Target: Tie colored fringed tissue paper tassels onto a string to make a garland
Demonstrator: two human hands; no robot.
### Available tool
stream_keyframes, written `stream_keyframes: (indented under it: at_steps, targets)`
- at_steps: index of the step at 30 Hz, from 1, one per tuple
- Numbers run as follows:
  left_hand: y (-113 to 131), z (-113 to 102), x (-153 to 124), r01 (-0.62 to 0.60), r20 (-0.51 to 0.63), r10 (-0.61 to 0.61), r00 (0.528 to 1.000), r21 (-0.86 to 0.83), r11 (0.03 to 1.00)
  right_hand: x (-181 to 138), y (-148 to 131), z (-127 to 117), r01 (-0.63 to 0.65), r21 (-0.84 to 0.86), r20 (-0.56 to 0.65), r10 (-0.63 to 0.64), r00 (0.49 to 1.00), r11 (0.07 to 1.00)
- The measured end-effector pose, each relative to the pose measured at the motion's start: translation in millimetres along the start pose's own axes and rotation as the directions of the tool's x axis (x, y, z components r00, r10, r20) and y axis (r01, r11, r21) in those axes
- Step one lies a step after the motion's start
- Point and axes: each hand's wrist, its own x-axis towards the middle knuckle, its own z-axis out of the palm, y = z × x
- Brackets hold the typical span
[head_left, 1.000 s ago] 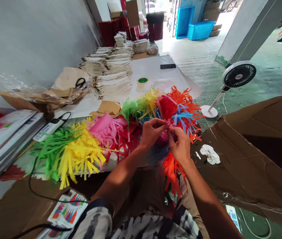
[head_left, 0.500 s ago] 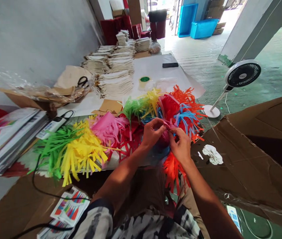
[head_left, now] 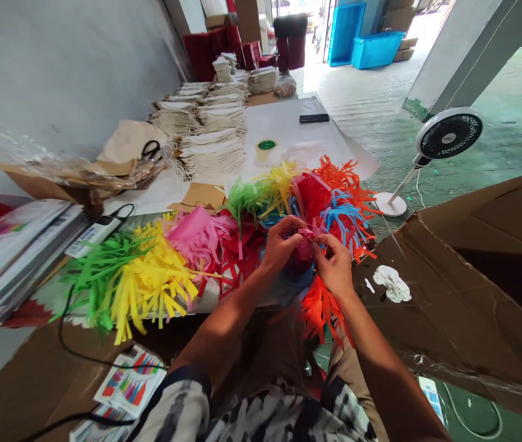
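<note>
My left hand (head_left: 280, 244) and my right hand (head_left: 336, 264) meet over a heap of fringed paper tassels (head_left: 224, 239) in green, yellow, pink, red, blue and orange. Both hands pinch a small pink strip of paper (head_left: 307, 233) between their fingertips, just above a dark pink tassel (head_left: 302, 253). An orange tassel (head_left: 320, 307) hangs below my right hand, over my lap. The green and yellow tassels (head_left: 136, 282) lie spread out at the left.
Stacks of beige paper bags (head_left: 210, 132), scissors (head_left: 151, 149), a green tape roll (head_left: 266, 147) and a black phone (head_left: 314, 118) lie beyond. A white fan (head_left: 445, 138) stands at the right by a large cardboard box (head_left: 473, 276). Printed sheets (head_left: 7, 245) are stacked at the left.
My hands have stayed together on the pink strip, with the fingers shifting slightly. The view has drifted a little.
</note>
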Motion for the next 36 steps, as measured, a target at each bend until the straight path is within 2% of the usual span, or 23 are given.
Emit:
stream_keyframes:
  at_steps: [3, 5, 7, 11, 15, 18, 22, 25, 36]
  targets:
    - [-2.6, -9.2, 4.5, 0.128, 0.100, -0.117, 0.988, -0.108, 0.986, 1.4, 0.6, -1.6, -0.050, 0.049, 0.029, 0.049, 0.998, 0.998]
    - [-3.6, -14.4, 5.6, 0.223, 0.186, -0.201, 0.962, -0.106, 0.969, 3.1, 0.6, -2.2, -0.085, 0.089, 0.043, 0.081, 0.996, 0.992]
    - [-3.7, -17.3, 5.2, 0.266, 0.238, -0.246, 0.940, -0.055, 0.962, 4.8, 1.1, -2.4, -0.116, 0.139, 0.058, 0.108, 0.992, 0.984]
    - [-3.1, -17.9, 6.1, 0.180, 0.181, -0.186, 0.966, 0.046, 0.983, 7.5, 2.8, -3.6, -0.133, 0.209, 0.098, 0.114, 0.989, 0.969]
    - [-1.4, -19.5, 13.7, 0.087, 0.148, -0.101, 0.984, 0.096, 0.992, 10.0, 0.5, -11.8, -0.002, 0.191, 0.033, -0.004, 0.999, 0.982]
    - [1.8, -20.5, 17.7, 0.027, 0.159, -0.058, 0.986, 0.193, 0.981, 12.5, -4.1, -20.4, 0.052, 0.166, 0.057, -0.063, 0.996, 0.985]
    - [5.5, -17.6, 15.9, -0.043, 0.205, -0.021, 0.979, 0.306, 0.951, 16.1, -7.9, -26.6, -0.010, 0.208, 0.180, -0.028, 0.983, 0.978]
    - [3.7, -14.7, 12.4, -0.093, 0.231, 0.016, 0.973, 0.324, 0.941, 18.5, -6.1, -27.6, -0.077, 0.199, 0.238, 0.028, 0.971, 0.977]
    - [-12.8, -12.3, 7.1, -0.080, 0.220, 0.017, 0.975, 0.281, 0.956, 19.5, 4.9, -26.9, -0.195, 0.158, 0.248, 0.152, 0.957, 0.968]
